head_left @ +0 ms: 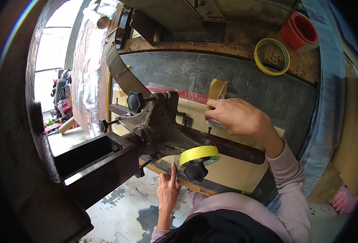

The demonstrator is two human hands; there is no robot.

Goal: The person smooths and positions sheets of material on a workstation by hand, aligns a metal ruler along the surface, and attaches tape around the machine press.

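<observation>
My right hand (240,118) is over the cream sheet (243,170), its fingers pinched together. A tan piece (218,88), like folded card or tape, sticks up beyond the fingertips; its lower end is hidden by the hand. My left hand (168,190) is low at the front edge of the board, index finger pointing up and the other fingers curled. A thin greyish strip (176,165) shows beside that finger. Between the hands, a dark metal clamp arm (158,125) crosses the sheet, and a yellow tape roll (199,154) hangs around its black knob (195,171).
Another yellow tape roll (256,56) and a red container (298,30) are at the back right. A dark grey board (227,67) lies under the sheet. Black knobs (135,102) and bolts project from the clamp. A heavy metal beam (98,162) runs along the left.
</observation>
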